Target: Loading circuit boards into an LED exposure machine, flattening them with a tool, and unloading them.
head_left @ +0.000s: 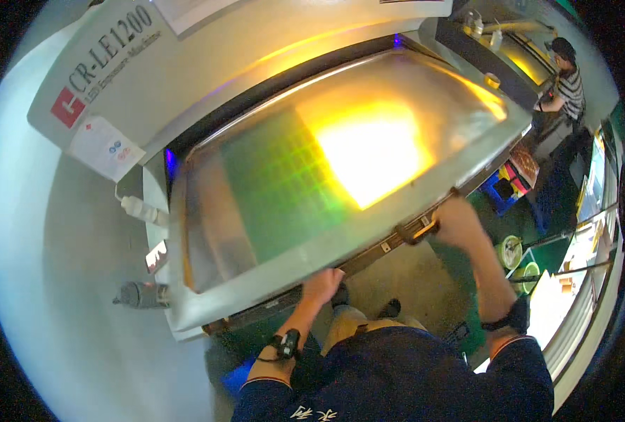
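A large pale machine with a wide framed bed (291,260) stands before me. Under its clear, shiny cover lies a green rectangular sheet (270,176), with a strong yellow-white glare beside it. My left hand (321,285) is at the front edge of the frame, its fingers curled against the rim. Farther right, my right hand (457,221) is closed at the black handle (414,231) on the same front rail; part of the grip is hidden by the hand itself.
A white bottle (142,209), a phone (156,257) and a dark grey bottle (142,295) are at the machine's left side. Rightward stand a blue crate (501,191) and pale buckets (511,251). At the far right a person (569,84) works at another machine.
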Demonstrator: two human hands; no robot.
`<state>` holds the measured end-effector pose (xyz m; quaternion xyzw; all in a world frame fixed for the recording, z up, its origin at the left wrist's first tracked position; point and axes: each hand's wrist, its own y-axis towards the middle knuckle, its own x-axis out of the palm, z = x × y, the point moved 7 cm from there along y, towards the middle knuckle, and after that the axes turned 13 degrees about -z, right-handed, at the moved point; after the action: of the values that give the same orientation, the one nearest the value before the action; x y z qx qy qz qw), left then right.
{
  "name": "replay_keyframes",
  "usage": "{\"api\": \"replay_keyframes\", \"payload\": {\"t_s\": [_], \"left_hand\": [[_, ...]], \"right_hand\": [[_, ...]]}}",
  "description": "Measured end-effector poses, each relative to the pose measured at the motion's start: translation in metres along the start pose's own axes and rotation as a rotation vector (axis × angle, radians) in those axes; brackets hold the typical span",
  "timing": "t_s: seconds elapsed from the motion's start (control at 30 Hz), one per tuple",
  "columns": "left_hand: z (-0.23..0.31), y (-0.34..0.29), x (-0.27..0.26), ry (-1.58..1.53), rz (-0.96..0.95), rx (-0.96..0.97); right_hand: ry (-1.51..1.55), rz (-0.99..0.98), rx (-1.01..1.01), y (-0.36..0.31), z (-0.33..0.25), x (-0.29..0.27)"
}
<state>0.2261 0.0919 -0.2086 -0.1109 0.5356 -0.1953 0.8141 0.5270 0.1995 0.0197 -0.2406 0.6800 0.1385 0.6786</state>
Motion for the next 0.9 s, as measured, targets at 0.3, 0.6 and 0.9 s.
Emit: {"api": "replay_keyframes", "payload": {"t_s": [0.3, 0.6, 0.9], "left_hand": [[0.043, 0.025, -0.042, -0.2, 0.278, 0.278], [-0.013, 0.099, -0.055, 0.042, 0.239, -0.45], [-0.03, 0.112, -0.041, 0.183, 0.298, -0.54]], "right_hand": [[-0.107, -0.498, 0.041, 0.005, 0.006, 0.243], [-0.129, -0.52, 0.053, -0.014, 0.032, 0.286], [1.056, -0.732, 0.313, -0.076, 0.069, 0.307]]}}
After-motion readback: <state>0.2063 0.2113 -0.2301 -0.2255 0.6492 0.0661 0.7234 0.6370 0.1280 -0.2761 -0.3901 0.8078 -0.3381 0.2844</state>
